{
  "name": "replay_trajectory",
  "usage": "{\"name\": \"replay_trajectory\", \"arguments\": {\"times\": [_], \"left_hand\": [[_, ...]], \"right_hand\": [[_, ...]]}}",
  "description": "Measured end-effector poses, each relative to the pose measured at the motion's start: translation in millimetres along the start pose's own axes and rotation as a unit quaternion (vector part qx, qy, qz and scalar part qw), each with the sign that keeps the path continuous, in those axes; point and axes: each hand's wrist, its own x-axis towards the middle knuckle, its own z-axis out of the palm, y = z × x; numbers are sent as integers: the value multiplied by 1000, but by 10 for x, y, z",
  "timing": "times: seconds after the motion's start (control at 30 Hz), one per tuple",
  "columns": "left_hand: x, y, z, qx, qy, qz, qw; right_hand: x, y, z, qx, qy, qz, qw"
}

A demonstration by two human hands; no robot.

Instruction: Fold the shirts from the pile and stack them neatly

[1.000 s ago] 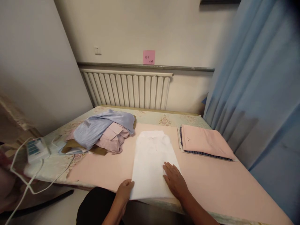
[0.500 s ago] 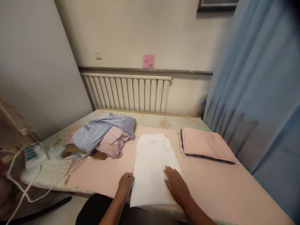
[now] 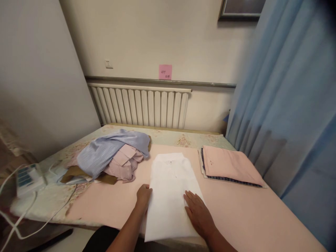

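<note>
A white shirt [image 3: 170, 196], folded into a long rectangle with its collar at the far end, lies in front of me on a pink cloth [image 3: 105, 206]. My left hand [image 3: 144, 196] is closed at the shirt's left edge, thumb on top and fingers curled under or beside it. Resting flat on the shirt's lower right side is my right hand [image 3: 198, 211], its fingers stretched out. The near end of the shirt reaches the front edge of the table.
Left of the shirt is a loose heap of clothes with a blue ribbed garment [image 3: 105, 150] on top. A folded pink garment [image 3: 231, 161] tops a stack at right. A white power strip [image 3: 30, 180] with cables sits far left. A blue curtain [image 3: 278, 98] hangs at right.
My left hand has moved up along the shirt's left edge, away from me. The right hand stays flat on the shirt. The camera view has shifted slightly.
</note>
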Motion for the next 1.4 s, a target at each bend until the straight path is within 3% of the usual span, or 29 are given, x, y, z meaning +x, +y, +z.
{"name": "replay_trajectory", "arguments": {"times": [0.2,0.3,0.4,0.43,0.53,0.63,0.8,1.17,1.4], "left_hand": [[69,47,-23,53,39,49,997],[-45,112,-17,85,61,98,990],[-260,197,128,112,86,179,974],[-342,218,211,123,92,225,962],[-563,225,488,205,82,428,876],[-684,149,662,283,11,514,810],[-672,20,619,340,-42,517,784],[-645,-6,592,346,0,520,781],[-665,28,588,350,1,508,787]], "right_hand": [[5,2,-11,0,-5,4,1000],[5,-2,-22,2,-3,7,1000],[6,-9,-28,2,0,5,1000],[7,-11,-27,0,-1,4,1000],[11,-13,-20,-7,-6,5,1000],[15,-12,-14,-8,-7,5,1000],[20,-16,-33,-3,-6,4,1000],[-3,-15,-45,-11,-4,21,1000],[-199,-13,-113,-21,17,65,998]]}}
